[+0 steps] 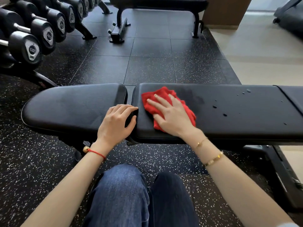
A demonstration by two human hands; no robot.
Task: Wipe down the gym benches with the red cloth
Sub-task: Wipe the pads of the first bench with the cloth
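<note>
A black padded gym bench runs left to right in front of me, split into a seat pad and a long back pad. The red cloth lies crumpled on the left end of the back pad. My right hand presses flat on the cloth with straight, spread fingers. My left hand rests at the gap between the two pads, its fingers curled over the seat pad's edge. Water droplets dot the pad to the right of the cloth.
A dumbbell rack lines the left side. A second black bench stands at the back on the speckled rubber floor. A treadmill sits at the far right on pale flooring. My knees are just below the bench.
</note>
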